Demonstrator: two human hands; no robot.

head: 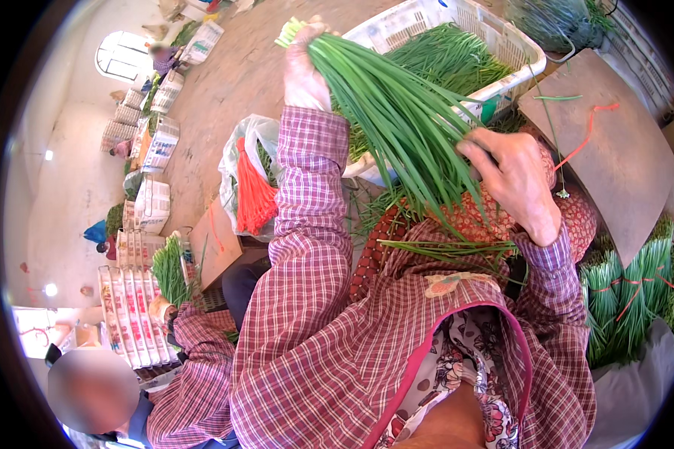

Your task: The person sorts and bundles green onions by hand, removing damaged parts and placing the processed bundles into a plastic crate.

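Note:
A large bunch of garlic chives (387, 106) slants across the view, its pale stem ends at the upper left and its green leaves fanning down to the right. My left hand (306, 76) grips it close to the stem ends. At the leaf side, my right hand (517, 177) has its fingers curled, with thumb and forefinger pinched on leaves at the bunch's edge. Below, a few loose chive leaves (449, 247) lie across my lap on the checked apron. Behind the bunch stands a white plastic crate (517, 62) with more chives inside.
Right of me is a brown board (606, 129) bearing a red tie and a loose leaf. Tied chive bundles (629, 297) stand below it. Red ties (253, 193) hang from a plastic bag (230, 163). A co-worker (191, 376) sits at my left, near stacked crates (132, 317).

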